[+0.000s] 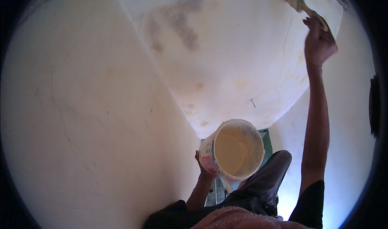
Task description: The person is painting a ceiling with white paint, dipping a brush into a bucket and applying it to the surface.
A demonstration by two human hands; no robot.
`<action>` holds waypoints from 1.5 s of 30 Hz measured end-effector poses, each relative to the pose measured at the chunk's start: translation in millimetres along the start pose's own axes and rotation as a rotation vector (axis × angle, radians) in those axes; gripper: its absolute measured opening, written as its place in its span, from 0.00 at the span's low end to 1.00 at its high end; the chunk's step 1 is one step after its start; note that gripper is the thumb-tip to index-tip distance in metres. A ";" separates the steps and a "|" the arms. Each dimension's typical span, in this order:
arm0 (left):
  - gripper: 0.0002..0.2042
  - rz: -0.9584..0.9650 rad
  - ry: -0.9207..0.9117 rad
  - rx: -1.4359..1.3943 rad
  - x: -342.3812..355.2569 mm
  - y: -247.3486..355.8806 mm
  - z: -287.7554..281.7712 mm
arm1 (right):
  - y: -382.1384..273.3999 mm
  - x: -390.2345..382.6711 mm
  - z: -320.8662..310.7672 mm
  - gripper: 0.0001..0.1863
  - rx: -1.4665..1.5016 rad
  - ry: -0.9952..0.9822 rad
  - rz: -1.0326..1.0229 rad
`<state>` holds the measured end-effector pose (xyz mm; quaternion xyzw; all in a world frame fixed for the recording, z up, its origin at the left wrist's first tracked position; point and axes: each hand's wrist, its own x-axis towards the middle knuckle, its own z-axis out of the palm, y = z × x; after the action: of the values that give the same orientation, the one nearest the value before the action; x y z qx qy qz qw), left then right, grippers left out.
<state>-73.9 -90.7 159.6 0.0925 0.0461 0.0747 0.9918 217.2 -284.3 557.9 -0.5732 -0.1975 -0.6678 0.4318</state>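
In the head view, the left hand (207, 173) is partly lost behind the bucket (206, 151): it is curled against the bucket's left side, one digit showing at the edge, the rest hidden. The bucket is held low, in front of the body, tilted so its mouth faces the camera; its base and far side are out of sight, and the coloured marking on its wall is smeared. Inside is a cream-coloured liquid (231, 153), its depth hard to judge.

The right hand (320, 44) is raised at upper right, closed around the handle of a wide brush (299, 4). Hand and brush are slightly blurred, and whether the bristles touch the front wall (234, 63) or sit just off it cannot be told.

That wall is pale and uneven, with grey-purple patches (182, 25) near the top left, yellowish stains and thin cracks; a small nail-like piece (253, 103) shows low on it. The left wall (89, 103) is cream, with hairline cracks; the right wall (347, 87) turns bluish white toward the bottom. A dark object (374, 105) at the right rim is cut off and unclear. Behind the bucket, green material (266, 145) is mostly covered by it and a bent, dark-trousered leg (268, 174).
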 end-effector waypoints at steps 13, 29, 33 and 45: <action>0.39 0.019 -0.144 -0.035 1.8 -4.1 17.2 | -219.4 -75.5 127.3 0.08 0.561 -0.253 -0.043; 0.42 0.011 0.053 0.077 -0.3 -0.8 1.8 | 6.0 1.7 2.4 0.10 0.039 -0.061 0.002; 0.42 -0.009 0.044 0.032 0.8 0.2 -7.8 | -13.1 -5.3 19.5 0.09 -0.053 -0.061 -0.225; 0.42 0.021 -0.085 -0.001 0.5 1.5 14.2 | -251.7 -47.0 177.4 0.13 0.621 -0.211 0.055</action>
<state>-72.2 -91.7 173.7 0.0958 0.0027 0.0811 0.9921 119.2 5.0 619.1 -0.4851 -0.4199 -0.5008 0.5810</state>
